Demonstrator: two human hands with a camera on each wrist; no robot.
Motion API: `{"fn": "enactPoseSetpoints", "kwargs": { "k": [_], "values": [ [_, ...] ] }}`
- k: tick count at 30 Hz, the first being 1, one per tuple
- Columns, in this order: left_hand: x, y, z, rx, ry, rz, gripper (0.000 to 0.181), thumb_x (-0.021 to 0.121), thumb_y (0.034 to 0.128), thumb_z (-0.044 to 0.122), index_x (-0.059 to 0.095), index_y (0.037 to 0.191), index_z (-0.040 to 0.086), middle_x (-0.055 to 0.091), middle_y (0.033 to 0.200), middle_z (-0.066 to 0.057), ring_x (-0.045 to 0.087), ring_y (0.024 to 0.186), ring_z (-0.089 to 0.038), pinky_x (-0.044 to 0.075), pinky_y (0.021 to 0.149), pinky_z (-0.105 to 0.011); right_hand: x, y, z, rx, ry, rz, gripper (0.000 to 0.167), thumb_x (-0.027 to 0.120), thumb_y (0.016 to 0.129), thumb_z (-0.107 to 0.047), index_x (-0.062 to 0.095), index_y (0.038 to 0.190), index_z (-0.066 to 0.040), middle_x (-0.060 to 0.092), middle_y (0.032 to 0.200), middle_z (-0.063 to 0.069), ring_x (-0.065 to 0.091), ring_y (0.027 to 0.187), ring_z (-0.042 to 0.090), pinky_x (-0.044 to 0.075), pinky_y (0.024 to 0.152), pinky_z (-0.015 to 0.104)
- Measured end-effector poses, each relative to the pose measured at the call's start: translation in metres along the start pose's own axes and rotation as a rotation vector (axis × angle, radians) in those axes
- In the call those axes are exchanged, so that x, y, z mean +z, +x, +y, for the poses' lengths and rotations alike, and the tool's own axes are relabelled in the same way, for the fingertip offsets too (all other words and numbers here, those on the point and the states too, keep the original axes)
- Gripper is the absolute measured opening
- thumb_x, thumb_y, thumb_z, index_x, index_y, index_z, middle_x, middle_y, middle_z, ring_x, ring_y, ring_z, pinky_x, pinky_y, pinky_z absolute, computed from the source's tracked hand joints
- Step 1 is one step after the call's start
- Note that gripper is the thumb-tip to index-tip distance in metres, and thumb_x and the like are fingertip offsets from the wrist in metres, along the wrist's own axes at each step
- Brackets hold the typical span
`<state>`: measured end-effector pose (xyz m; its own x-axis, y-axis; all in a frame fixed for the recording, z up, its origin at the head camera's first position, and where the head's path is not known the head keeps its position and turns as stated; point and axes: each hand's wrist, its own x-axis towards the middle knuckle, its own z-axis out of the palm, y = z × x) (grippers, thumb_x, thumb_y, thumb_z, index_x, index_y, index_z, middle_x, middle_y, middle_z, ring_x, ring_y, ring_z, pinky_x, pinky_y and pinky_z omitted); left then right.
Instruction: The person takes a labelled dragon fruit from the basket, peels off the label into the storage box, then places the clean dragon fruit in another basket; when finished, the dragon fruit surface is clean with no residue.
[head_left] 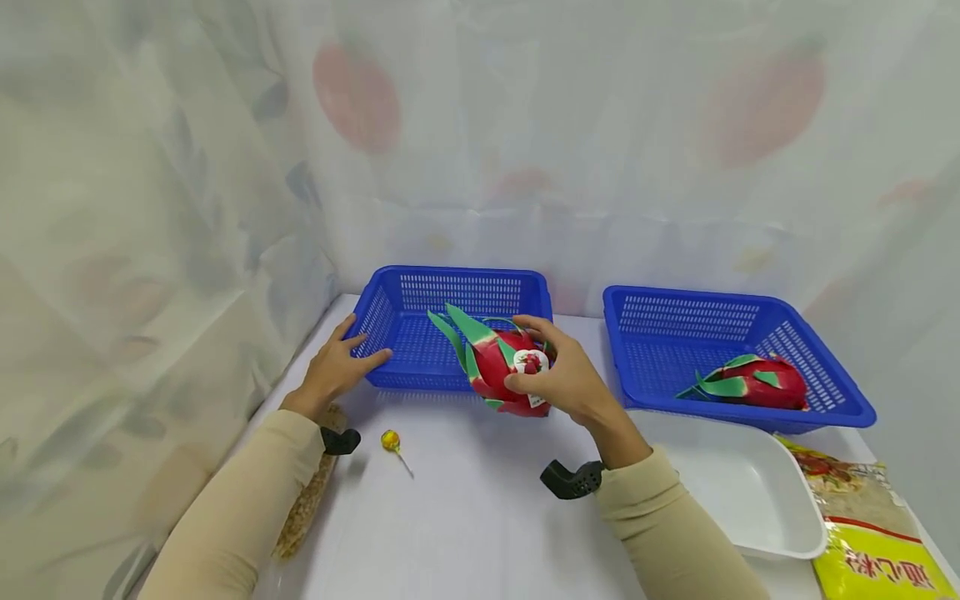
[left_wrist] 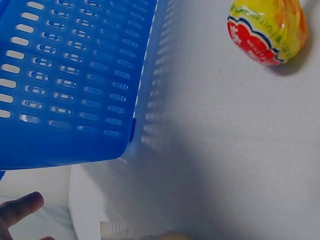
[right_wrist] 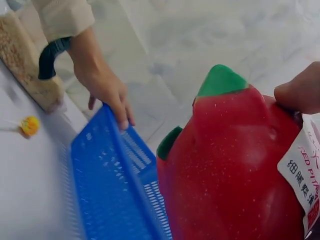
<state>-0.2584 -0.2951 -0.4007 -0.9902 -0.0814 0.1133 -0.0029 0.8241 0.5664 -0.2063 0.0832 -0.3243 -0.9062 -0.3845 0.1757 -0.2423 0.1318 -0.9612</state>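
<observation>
My right hand (head_left: 566, 375) grips a red dragon fruit (head_left: 495, 375) with green leaf tips and a white label, held over the front right part of the left blue basket (head_left: 420, 382). In the right wrist view the fruit (right_wrist: 225, 165) fills much of the picture, a fingertip on its side. My left hand (head_left: 333, 367) is at that basket's left end, fingers spread; the right wrist view shows this hand (right_wrist: 105, 82) with fingertips at the rim. Only some fingers of the left hand (left_wrist: 20, 212) show in the left wrist view.
A wrapped lollipop (head_left: 391, 441) lies in front of the left basket, a long bag (head_left: 307, 508) under my left forearm. At right, another blue basket (head_left: 652, 342) holds a second dragon fruit (head_left: 765, 383); before it are a white tray (head_left: 750, 483) and a yellow packet (head_left: 877, 533).
</observation>
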Motion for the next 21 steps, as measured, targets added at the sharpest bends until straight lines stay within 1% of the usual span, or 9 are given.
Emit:
{"fn": "enactPoseSetpoints", "kwargs": {
  "k": [3,7,10,15,18,21],
  "values": [
    [-0.001,0.001,0.000,-0.011,0.012,-0.006,0.105,0.055,0.0791,0.075,0.037,0.145,-0.005,0.004,0.161,-0.005,0.012,0.141,-0.042,0.018,0.106,-0.063,0.005,-0.011,0.009,0.020,0.024,-0.012,0.079,0.079,0.071,-0.006,0.048,0.141,-0.025,0.046,0.135,0.007,0.049,0.115,0.033,0.055,0.078,0.043],
    [-0.002,0.001,0.002,-0.007,0.007,-0.005,0.103,0.057,0.0796,0.073,0.038,0.144,-0.005,0.005,0.161,-0.006,0.012,0.141,-0.042,0.018,0.106,-0.063,0.015,-0.024,0.026,0.041,0.038,-0.006,0.078,0.079,0.070,-0.007,0.050,0.140,-0.024,0.046,0.136,0.007,0.050,0.114,0.034,0.055,0.078,0.043],
    [-0.002,0.002,0.003,0.004,-0.002,0.006,0.100,0.059,0.0810,0.070,0.039,0.143,-0.006,0.006,0.161,-0.006,0.013,0.141,-0.042,0.018,0.106,-0.062,0.024,-0.031,0.041,0.057,0.041,-0.006,0.077,0.080,0.069,-0.008,0.051,0.139,-0.025,0.047,0.135,0.007,0.050,0.113,0.034,0.054,0.078,0.043],
    [-0.003,0.002,0.002,0.013,0.031,0.003,0.102,0.055,0.0809,0.073,0.040,0.143,-0.006,0.006,0.161,-0.007,0.015,0.140,-0.043,0.020,0.106,-0.062,0.038,-0.040,0.069,0.088,0.038,-0.029,0.075,0.081,0.070,-0.012,0.051,0.138,-0.025,0.048,0.134,0.008,0.051,0.109,0.034,0.054,0.079,0.041],
    [-0.003,0.003,0.001,0.018,0.036,-0.005,0.104,0.054,0.0798,0.075,0.039,0.143,-0.006,0.006,0.161,-0.007,0.015,0.140,-0.043,0.021,0.105,-0.062,0.043,-0.046,0.085,0.084,0.017,-0.031,0.073,0.080,0.070,-0.014,0.051,0.137,-0.025,0.049,0.132,0.008,0.052,0.107,0.033,0.054,0.078,0.040],
    [-0.003,0.001,-0.001,0.017,0.023,0.001,0.103,0.056,0.0802,0.073,0.039,0.143,-0.007,0.006,0.161,-0.007,0.015,0.140,-0.043,0.021,0.105,-0.062,0.046,-0.053,0.097,0.050,-0.018,-0.034,0.073,0.080,0.070,-0.018,0.051,0.137,-0.026,0.052,0.130,0.006,0.052,0.106,0.031,0.053,0.079,0.038]
  ]
}}
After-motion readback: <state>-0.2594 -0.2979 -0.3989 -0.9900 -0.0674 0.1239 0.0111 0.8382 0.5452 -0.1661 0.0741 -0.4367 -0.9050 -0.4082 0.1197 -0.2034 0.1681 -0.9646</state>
